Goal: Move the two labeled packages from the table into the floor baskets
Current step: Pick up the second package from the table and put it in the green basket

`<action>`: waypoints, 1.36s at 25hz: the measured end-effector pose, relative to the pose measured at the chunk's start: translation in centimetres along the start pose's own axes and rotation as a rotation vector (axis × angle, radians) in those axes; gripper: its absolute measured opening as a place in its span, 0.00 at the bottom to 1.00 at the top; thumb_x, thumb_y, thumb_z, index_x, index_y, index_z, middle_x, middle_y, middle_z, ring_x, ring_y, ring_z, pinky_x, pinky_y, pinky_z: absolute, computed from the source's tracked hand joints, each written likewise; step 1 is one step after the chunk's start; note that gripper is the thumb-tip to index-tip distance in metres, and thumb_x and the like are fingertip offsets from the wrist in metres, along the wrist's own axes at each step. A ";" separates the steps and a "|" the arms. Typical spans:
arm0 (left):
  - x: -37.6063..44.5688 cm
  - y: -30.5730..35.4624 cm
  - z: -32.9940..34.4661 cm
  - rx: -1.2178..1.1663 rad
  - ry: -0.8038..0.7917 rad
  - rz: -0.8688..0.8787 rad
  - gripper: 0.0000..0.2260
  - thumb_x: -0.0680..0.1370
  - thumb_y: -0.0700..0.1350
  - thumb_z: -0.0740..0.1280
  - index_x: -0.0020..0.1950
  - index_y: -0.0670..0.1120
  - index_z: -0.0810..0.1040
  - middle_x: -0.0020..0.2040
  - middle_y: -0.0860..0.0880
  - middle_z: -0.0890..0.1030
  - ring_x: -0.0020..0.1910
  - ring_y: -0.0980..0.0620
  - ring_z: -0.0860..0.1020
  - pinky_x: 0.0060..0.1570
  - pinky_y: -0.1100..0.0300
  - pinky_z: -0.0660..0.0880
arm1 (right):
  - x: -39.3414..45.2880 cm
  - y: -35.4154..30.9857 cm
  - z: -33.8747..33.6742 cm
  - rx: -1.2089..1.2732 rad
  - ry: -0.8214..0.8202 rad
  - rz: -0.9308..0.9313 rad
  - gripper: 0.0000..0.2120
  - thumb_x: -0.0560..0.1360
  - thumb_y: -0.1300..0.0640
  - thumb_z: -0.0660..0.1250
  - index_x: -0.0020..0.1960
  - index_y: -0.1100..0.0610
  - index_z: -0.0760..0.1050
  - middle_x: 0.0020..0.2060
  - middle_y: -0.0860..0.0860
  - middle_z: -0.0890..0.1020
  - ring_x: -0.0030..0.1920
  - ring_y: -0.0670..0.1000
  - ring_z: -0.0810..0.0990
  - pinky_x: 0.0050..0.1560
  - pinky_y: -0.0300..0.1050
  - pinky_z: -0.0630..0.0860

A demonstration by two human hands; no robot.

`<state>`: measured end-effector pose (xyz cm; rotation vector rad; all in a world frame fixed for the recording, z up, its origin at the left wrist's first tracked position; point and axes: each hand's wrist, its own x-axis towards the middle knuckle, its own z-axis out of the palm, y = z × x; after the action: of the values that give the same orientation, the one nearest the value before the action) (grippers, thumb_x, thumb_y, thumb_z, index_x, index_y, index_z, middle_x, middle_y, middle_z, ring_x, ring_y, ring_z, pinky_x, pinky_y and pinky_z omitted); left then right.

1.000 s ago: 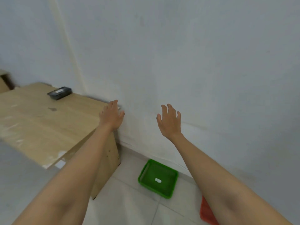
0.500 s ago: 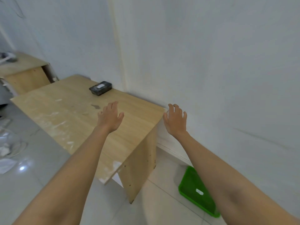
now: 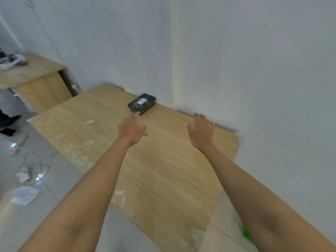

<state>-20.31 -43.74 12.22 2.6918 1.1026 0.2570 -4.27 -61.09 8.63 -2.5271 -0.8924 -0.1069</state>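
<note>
Both hands are held out over the tabletop (image 3: pixel 163 170) with fingers spread and nothing gripped: the left hand (image 3: pixel 131 129) is stretched toward the far edge, the right hand (image 3: pixel 201 130) toward the far right corner. Just beyond the left fingertips, a black labeled package (image 3: pixel 141 104) is seen lying flat at the far edge against the wall. A sliver of green basket (image 3: pixel 246 233) is glimpsed on the floor past the near right corner.

Soft even indoor light, faint shadows, slight motion blur, wide-angle bending at edges
</note>
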 end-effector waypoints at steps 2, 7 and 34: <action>3.2 -3.4 -0.4 -0.001 -0.010 0.038 0.26 0.80 0.50 0.57 0.75 0.44 0.56 0.75 0.43 0.61 0.71 0.41 0.63 0.67 0.42 0.61 | 1.4 -2.5 2.1 -0.005 0.026 0.041 0.21 0.79 0.52 0.55 0.70 0.59 0.63 0.67 0.57 0.70 0.65 0.59 0.70 0.66 0.58 0.64; 10.5 -11.9 -1.4 -0.025 -0.068 0.159 0.25 0.79 0.50 0.58 0.75 0.44 0.57 0.74 0.42 0.63 0.70 0.40 0.65 0.66 0.41 0.63 | 4.0 -10.4 7.0 0.010 0.038 0.210 0.20 0.79 0.51 0.54 0.69 0.58 0.63 0.65 0.58 0.72 0.65 0.60 0.70 0.65 0.59 0.63; 47.0 -20.2 12.9 -0.138 -0.406 0.643 0.27 0.80 0.48 0.59 0.75 0.41 0.55 0.73 0.40 0.64 0.71 0.43 0.63 0.69 0.47 0.66 | 27.3 -22.5 34.1 0.421 -0.086 0.717 0.36 0.77 0.38 0.56 0.77 0.55 0.48 0.75 0.54 0.62 0.75 0.57 0.58 0.75 0.61 0.48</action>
<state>2.38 1.71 -1.99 2.7126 0.0910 -0.1118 0.80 -14.79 -7.04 -2.2976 0.0147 0.3760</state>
